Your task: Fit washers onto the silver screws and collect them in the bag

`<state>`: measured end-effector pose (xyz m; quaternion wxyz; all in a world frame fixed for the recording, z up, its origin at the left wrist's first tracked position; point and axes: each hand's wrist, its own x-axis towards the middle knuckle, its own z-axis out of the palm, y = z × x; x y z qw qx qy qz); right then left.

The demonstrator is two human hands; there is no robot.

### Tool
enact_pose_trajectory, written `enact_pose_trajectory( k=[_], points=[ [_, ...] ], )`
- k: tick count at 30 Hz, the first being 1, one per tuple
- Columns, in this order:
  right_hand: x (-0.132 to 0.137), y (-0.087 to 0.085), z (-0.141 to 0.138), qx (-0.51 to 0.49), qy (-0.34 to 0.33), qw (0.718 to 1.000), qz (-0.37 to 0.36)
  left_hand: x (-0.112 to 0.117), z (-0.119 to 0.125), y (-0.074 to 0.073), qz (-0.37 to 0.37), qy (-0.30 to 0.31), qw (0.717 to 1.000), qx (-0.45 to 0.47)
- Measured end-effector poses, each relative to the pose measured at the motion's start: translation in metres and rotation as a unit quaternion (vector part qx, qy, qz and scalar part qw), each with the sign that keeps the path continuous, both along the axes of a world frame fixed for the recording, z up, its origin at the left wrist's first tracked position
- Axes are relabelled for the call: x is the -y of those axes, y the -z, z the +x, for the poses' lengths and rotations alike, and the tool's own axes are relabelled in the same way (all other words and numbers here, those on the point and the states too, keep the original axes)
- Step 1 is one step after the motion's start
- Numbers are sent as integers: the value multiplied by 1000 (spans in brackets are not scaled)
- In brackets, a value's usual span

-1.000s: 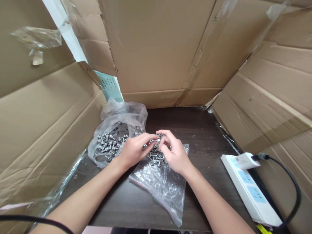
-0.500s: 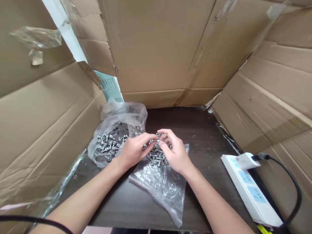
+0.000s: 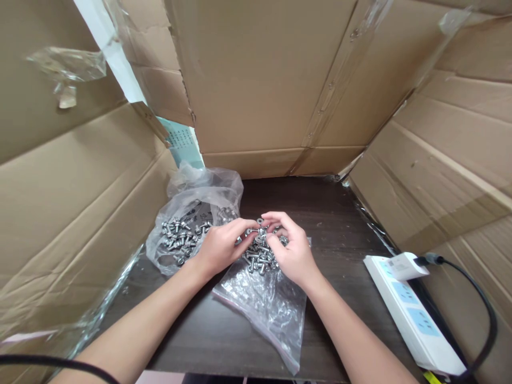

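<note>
A small metal bolt with washer-like rings is pinched between the thumb and forefinger of my left hand, above a loose pile. My right hand is at the bolt's other end, its fingers curved and its thumb apart from the forefinger. Nothing shows clearly in its grasp. Beneath both hands, a heap of silvery bolts lies on a flat clear zip bag. A flat washer shows near my right forefinger. The hands partly cover the heap.
At the left, an open translucent plastic bag holds many bolts with washers. A white power strip with a plugged-in adapter and black cable lies at the right. Cardboard walls enclose the dark tabletop on three sides.
My right fingertips have drawn slightly rightward from the bolt's end, and more of the heap shows beside them. My left hand keeps its pinch on the bolt.
</note>
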<state>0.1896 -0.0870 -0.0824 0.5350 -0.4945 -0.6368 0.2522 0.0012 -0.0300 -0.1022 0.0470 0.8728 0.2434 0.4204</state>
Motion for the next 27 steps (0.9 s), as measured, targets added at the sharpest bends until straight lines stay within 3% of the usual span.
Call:
enact_pose_trajectory(
  k=[6,27],
  points=[
    [0,0,0,-28,-11,999,14,0,0,1,-1,4,1000,1],
    [1,0,-1,20,-37,996,-76,-2,0,2,5,-2,1000,2]
  ],
)
